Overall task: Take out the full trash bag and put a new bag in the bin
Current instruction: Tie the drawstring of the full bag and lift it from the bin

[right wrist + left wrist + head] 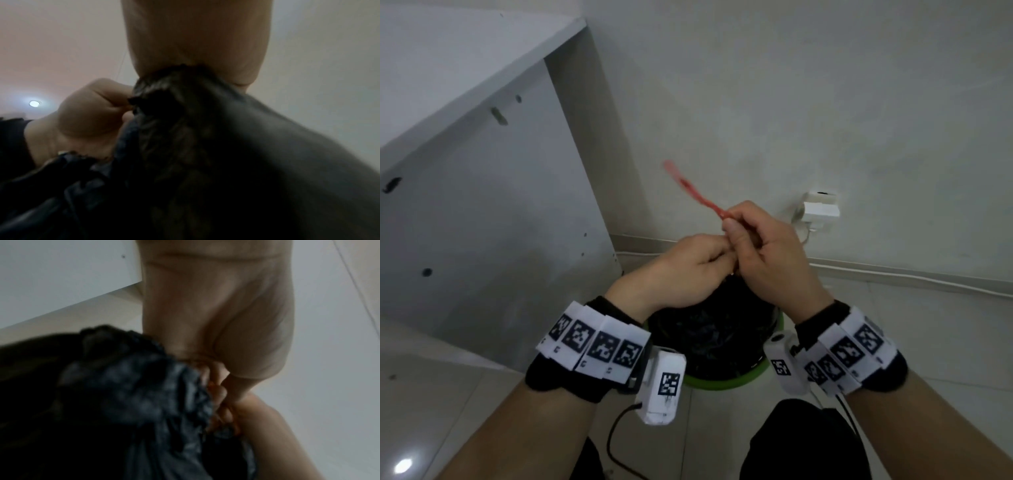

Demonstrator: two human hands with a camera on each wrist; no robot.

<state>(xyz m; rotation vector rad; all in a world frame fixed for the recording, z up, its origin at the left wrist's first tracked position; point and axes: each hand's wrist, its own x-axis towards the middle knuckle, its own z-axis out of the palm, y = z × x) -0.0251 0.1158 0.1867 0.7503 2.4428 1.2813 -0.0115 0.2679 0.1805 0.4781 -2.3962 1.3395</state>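
My right hand (767, 253) pinches a red drawstring (690, 190) above the gathered neck of the black trash bag (709, 329), while my left hand (685, 270) grips that neck; the bag sits in the green-rimmed bin (722, 380) beside a white cabinet (482, 192).

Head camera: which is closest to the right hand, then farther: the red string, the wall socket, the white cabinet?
1. Red string: pinched in the right hand.
2. Wall socket: on the wall, just right of the hand.
3. White cabinet: far left.
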